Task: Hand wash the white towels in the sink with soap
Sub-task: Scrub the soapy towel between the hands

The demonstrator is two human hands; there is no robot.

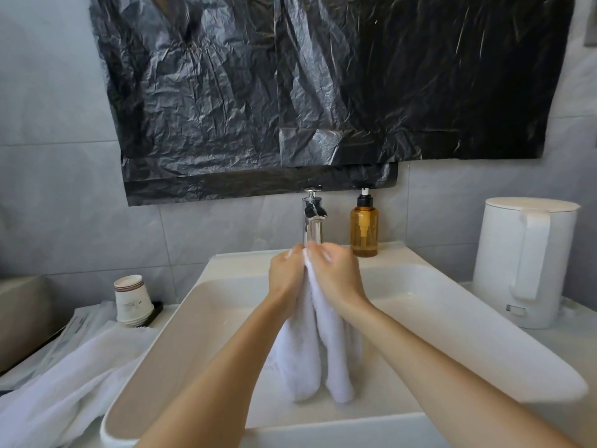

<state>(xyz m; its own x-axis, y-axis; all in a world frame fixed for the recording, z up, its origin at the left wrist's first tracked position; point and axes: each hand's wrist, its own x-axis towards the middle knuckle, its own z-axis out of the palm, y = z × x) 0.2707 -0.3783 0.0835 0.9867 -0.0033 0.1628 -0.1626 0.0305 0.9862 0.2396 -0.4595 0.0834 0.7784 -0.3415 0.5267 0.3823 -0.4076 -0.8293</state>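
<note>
I have my left hand (286, 274) and right hand (336, 274) together, pinching 1 white towel (318, 347) hanging lengthwise straight below into the sink (452, 321).

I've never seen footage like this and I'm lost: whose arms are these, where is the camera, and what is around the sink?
There is no machine here: a person wears one camera on the head, looking forward and down, so you see their own bare arms. The left hand and right hand both grip the top of a white towel, which hangs down into the white sink. Behind stand a chrome tap and an amber soap bottle. A white kettle stands to the right; stacked paper cups and a second towel sit to the left. Black plastic sheeting covers the wall above.
</note>
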